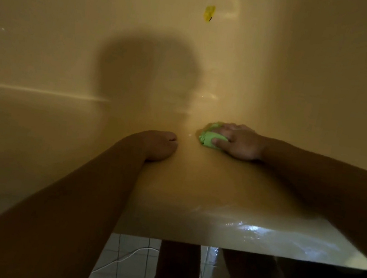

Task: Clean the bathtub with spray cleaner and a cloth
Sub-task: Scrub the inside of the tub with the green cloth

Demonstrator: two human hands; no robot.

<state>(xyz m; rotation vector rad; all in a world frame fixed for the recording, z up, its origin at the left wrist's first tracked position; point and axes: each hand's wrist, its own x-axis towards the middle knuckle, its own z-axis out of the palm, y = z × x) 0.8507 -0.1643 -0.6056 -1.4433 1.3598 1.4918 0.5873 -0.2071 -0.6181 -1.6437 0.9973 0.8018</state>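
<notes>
The green cloth (208, 138) lies centre right of the frame on the bathtub (37, 130) floor. It is soft, light, bunched and probably wet. The right hand (240, 143) grasps the wad from above, fingers curled over it. The left hand (160, 146), at frame centre, appears clenched and empty. Expect slip on the wet surface.

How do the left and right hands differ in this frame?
The right hand grips a green cloth; the left hand holds nothing. The right hand lies over the cloth, fingers showing; the left hand looks bunched, fingers tucked away. Both rest on the bathtub.
</notes>
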